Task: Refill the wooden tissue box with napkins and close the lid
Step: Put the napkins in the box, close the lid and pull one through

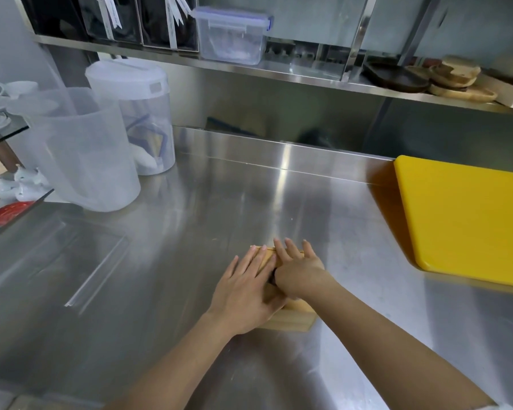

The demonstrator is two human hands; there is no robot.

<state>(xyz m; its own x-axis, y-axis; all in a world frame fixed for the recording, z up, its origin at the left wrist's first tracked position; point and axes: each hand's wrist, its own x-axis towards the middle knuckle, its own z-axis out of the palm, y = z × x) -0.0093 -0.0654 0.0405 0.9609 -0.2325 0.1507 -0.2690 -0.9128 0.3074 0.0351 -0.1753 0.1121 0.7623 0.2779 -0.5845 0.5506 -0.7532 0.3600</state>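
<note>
The wooden tissue box (293, 319) lies on the steel counter (190, 232) in front of me, mostly covered by my hands. My left hand (246, 291) lies flat on its top, fingers spread and stretched toward the far end. My right hand (298, 269) rests flat beside it on the right part of the top, fingers extended. Only the near end and a strip of the far edge of the box show. No napkins are visible, and whether the lid is fully seated is hidden under my hands.
A yellow cutting board (468, 220) lies at the right. Two translucent plastic pitchers (83, 155) (139, 113) stand at the back left. A shelf above carries a clear lidded container (231, 34) and wooden dishes (453, 81). White crockery (0, 96) sits far left.
</note>
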